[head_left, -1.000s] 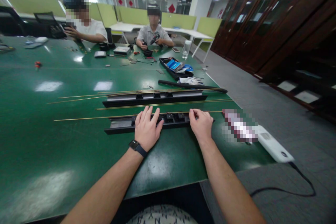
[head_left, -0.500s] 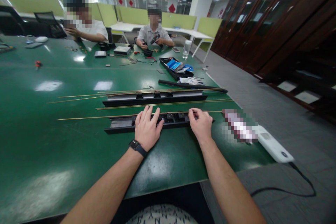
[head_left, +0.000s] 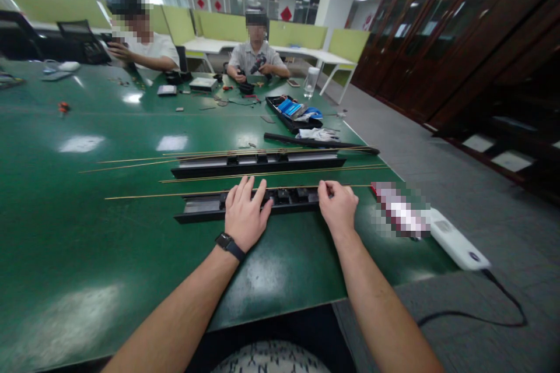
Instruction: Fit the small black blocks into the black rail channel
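A black channel-shaped rail (head_left: 203, 210) with a grey inside and black blocks (head_left: 284, 194) in it lies crosswise in front of me. My left hand (head_left: 245, 210) rests on it with fingers spread, hiding part of the rail and the blocks beneath. One thin gold-coloured rod (head_left: 161, 195) runs along the rail's far edge and reaches past both of its ends. Near the rail's right end, my right hand (head_left: 339, 204) pinches this rod between thumb and fingers; the fingertips partly cover the grip.
Beyond lie a second black rail (head_left: 258, 166) and more thin rods (head_left: 196, 178). Farther back are a black tube (head_left: 319, 144), gloves (head_left: 317, 134) and a black tray (head_left: 301, 122). A phone (head_left: 398, 210) and a white power strip (head_left: 457, 239) are at right. Two people sit across the green table (head_left: 131, 280).
My right hand has shifted slightly right, and the pinched rod has slid right with it; its left end has moved inward. My left hand stays in place on the rail.
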Motion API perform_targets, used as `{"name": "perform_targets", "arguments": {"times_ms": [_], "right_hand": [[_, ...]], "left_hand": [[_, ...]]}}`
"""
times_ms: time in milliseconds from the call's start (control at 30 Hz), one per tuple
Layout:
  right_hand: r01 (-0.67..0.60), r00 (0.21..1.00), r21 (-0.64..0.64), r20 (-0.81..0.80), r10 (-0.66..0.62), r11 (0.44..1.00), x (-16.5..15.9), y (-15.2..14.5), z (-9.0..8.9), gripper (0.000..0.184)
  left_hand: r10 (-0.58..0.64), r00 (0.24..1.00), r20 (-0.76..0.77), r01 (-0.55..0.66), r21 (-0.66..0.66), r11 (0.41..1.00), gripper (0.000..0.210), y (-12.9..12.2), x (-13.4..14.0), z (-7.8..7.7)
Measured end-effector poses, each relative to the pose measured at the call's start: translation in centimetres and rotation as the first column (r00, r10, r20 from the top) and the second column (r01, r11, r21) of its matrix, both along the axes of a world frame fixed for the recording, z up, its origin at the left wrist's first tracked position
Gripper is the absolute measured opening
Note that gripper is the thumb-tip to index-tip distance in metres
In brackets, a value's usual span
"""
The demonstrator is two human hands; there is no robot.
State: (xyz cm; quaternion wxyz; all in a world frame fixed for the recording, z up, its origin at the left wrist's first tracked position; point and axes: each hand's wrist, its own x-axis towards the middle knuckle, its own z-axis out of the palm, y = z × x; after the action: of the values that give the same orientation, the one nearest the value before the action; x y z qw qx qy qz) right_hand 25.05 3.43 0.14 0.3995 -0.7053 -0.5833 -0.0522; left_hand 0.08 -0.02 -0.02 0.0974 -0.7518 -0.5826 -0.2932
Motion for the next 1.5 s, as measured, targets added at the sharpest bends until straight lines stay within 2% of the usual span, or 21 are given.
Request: {"name": "perform_targets", "arguments": {"times_ms": [233, 600, 867, 1033, 1233, 1500], "right_hand": [[-0.094, 0.996, 0.009, 0.007, 0.093, 0.996, -0.24, -0.02, -0.22, 0.037], [0.026, 1.000, 0.001, 0.005, -0.026, 1.000, 0.11, 0.03, 0.07, 0.032], [-0.115, 0.993, 0.002, 0.008, 0.115, 0.993, -0.26, -0.10, -0.21, 0.034], [-0.050, 0.998, -0.019, 0.045, 0.051, 0.999, -0.16, -0.03, -0.21, 0.035], [0.027, 1.000, -0.038, 0.016, -0.027, 0.999, 0.06, -0.06, 0.09, 0.032], [-0.096, 0.995, 0.003, -0.006, 0.096, 0.995, -0.30, -0.12, -0.13, 0.032]], "left_hand": [[0.001, 1.000, -0.003, -0.001, 0.003, 1.000, 0.052, -0.02, 0.04, 0.13], [0.000, 1.000, -0.012, 0.000, 0.010, 1.000, 0.052, 0.03, -0.02, 0.03], [0.003, 1.000, -0.012, -0.002, 0.013, 1.000, 0.051, 0.00, 0.01, 0.13], [-0.003, 1.000, -0.016, 0.003, 0.016, 1.000, 0.051, 0.02, 0.01, 0.05], [-0.008, 1.000, 0.004, 0.008, 0.010, 1.000, 0.052, -0.03, -0.03, -0.01], [0.006, 1.000, -0.017, -0.005, 0.012, 1.000, 0.052, -0.03, 0.03, 0.08]]}}
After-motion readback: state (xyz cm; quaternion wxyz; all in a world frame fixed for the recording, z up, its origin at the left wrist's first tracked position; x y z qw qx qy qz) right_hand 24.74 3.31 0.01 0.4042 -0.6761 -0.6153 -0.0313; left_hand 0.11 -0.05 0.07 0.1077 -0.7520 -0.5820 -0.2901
